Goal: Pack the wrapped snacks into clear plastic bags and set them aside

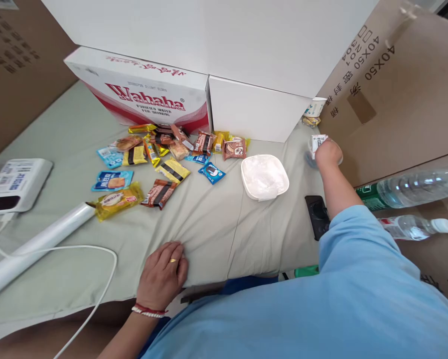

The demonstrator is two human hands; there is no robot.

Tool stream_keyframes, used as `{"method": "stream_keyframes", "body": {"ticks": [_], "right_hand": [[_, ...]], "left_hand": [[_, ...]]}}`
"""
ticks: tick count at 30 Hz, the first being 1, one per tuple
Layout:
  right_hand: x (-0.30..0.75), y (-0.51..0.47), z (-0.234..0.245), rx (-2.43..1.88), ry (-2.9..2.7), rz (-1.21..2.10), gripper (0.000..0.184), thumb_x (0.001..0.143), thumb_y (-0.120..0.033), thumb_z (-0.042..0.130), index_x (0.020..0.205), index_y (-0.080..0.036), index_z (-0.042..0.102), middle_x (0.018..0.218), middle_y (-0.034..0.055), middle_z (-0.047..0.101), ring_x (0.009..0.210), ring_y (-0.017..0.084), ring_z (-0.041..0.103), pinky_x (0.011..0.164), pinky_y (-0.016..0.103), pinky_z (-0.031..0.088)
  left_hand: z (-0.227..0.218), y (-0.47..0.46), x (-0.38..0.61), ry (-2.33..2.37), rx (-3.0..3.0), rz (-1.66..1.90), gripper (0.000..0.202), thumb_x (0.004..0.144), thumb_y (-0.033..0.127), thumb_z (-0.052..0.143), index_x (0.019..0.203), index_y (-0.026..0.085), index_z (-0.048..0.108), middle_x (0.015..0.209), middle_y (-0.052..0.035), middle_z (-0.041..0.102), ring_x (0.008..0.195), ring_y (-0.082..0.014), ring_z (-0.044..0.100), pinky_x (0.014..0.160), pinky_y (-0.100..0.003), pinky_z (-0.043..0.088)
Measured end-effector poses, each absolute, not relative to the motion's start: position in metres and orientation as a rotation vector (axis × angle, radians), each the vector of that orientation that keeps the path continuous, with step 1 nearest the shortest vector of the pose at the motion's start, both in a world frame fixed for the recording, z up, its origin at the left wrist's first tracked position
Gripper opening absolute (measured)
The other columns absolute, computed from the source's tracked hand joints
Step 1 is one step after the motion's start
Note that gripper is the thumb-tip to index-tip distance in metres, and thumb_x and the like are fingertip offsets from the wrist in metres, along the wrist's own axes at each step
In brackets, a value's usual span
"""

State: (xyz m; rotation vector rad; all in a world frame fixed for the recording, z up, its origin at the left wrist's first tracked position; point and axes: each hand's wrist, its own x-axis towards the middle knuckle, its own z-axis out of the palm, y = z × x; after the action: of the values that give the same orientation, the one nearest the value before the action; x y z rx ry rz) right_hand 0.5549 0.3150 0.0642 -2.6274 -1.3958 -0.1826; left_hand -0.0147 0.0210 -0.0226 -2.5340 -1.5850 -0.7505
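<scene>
My left hand (163, 276) rests on the cloth near the front edge, its fingers curled together with nothing visible in them. A ring is on one finger and a beaded bracelet at the wrist. Far to the right, my right hand (329, 153) is closed on a clear container (310, 158) bearing a white printed label (318, 142); its fingertips are hidden. A square white tub (264, 177) stands left of that hand. Beyond my left hand lie several wrapped snacks, among them a brown packet (159, 193), a yellow packet (119, 200) and a small blue packet (212, 172).
A Wahaha carton (145, 94) and white panels stand behind the snacks. A black phone (316, 215) lies beneath my right forearm. Two plastic bottles (418, 187) are at the right. At the left are a white device (18, 184), its cable (113, 264) and a roll of film (48, 239).
</scene>
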Motion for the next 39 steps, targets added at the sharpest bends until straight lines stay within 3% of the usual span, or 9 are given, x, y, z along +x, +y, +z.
{"method": "stream_keyframes", "body": {"ticks": [3,9,12,17,23,29,34,37,39], "right_hand": [[0.559,0.310,0.069,-2.741,-1.280,-0.288,0.039,0.102,-0.011,0.036,0.128,-0.007,0.065,0.117,0.0260,0.068,0.114,0.031,0.063,0.096,0.049,0.045],[0.563,0.305,0.076,-2.658,-1.405,-0.437,0.038,0.105,-0.014,0.035,0.124,-0.006,0.066,0.136,0.0272,0.055,0.136,0.035,0.040,0.106,0.057,0.034],[0.566,0.302,0.082,-2.629,-1.372,-0.310,0.035,0.104,-0.022,0.044,0.129,-0.009,0.065,0.141,0.0261,0.048,0.125,0.033,0.050,0.101,0.051,0.041],[0.573,0.295,0.088,-2.626,-1.508,-0.093,0.040,0.089,-0.022,0.070,0.128,-0.019,0.070,0.131,0.0169,0.057,0.104,0.022,0.059,0.093,0.035,0.042],[0.577,0.290,0.088,-2.554,-1.731,-0.116,0.034,0.093,-0.015,0.059,0.125,-0.007,0.069,0.131,0.0239,0.058,0.110,0.022,0.055,0.089,0.034,0.038],[0.540,0.270,0.099,-2.341,-1.684,-0.233,0.031,0.092,-0.015,0.056,0.120,-0.010,0.070,0.130,0.0223,0.060,0.112,0.025,0.054,0.095,0.036,0.039],[0.458,0.241,0.093,-1.852,-1.774,0.471,0.026,0.093,-0.031,0.061,0.111,-0.017,0.073,0.091,0.0065,0.071,0.075,0.016,0.060,0.075,0.030,0.049],[0.414,0.228,0.078,-1.799,-1.988,0.763,0.023,0.076,-0.029,0.079,0.098,-0.020,0.077,0.091,0.0028,0.073,0.072,0.015,0.059,0.075,0.027,0.048],[0.398,0.224,0.069,-1.877,-2.034,0.826,0.012,0.072,-0.022,0.078,0.083,-0.019,0.076,0.085,0.0014,0.073,0.073,0.015,0.060,0.074,0.026,0.046]], "left_hand": [[-0.022,0.021,-0.014,-1.564,-2.524,-0.719,0.029,0.087,0.013,0.062,0.115,0.020,0.062,0.112,-0.0125,0.072,0.108,-0.0314,0.067,0.094,-0.047,0.053],[-0.019,0.022,-0.013,-1.543,-2.521,-0.670,0.028,0.088,0.013,0.061,0.115,0.019,0.060,0.111,-0.0132,0.071,0.107,-0.0315,0.067,0.094,-0.047,0.054],[-0.019,0.022,-0.013,-1.538,-2.518,-0.692,0.027,0.088,0.013,0.061,0.115,0.018,0.060,0.111,-0.0135,0.071,0.107,-0.0315,0.066,0.095,-0.047,0.054],[-0.021,0.022,-0.014,-1.547,-2.526,-0.714,0.027,0.088,0.013,0.061,0.114,0.018,0.061,0.111,-0.0135,0.071,0.107,-0.0316,0.066,0.095,-0.048,0.054],[-0.022,0.021,-0.014,-1.570,-2.540,-0.707,0.025,0.089,0.016,0.060,0.113,0.018,0.063,0.112,-0.0137,0.071,0.109,-0.0316,0.065,0.096,-0.048,0.053],[-0.025,0.020,-0.014,-1.632,-2.534,-0.704,0.027,0.089,0.017,0.057,0.115,0.021,0.065,0.114,-0.0125,0.071,0.112,-0.0309,0.064,0.097,-0.048,0.052],[-0.026,0.019,-0.013,-1.698,-2.558,-0.716,0.028,0.089,0.018,0.056,0.115,0.019,0.067,0.115,-0.0139,0.071,0.115,-0.0314,0.063,0.099,-0.049,0.051],[-0.026,0.019,-0.012,-1.723,-2.563,-0.721,0.027,0.090,0.017,0.055,0.114,0.019,0.067,0.115,-0.0148,0.071,0.116,-0.0319,0.062,0.099,-0.049,0.051],[-0.026,0.018,-0.011,-1.724,-2.555,-0.716,0.026,0.091,0.017,0.055,0.114,0.018,0.067,0.116,-0.0148,0.071,0.116,-0.0317,0.062,0.098,-0.049,0.051]]}}
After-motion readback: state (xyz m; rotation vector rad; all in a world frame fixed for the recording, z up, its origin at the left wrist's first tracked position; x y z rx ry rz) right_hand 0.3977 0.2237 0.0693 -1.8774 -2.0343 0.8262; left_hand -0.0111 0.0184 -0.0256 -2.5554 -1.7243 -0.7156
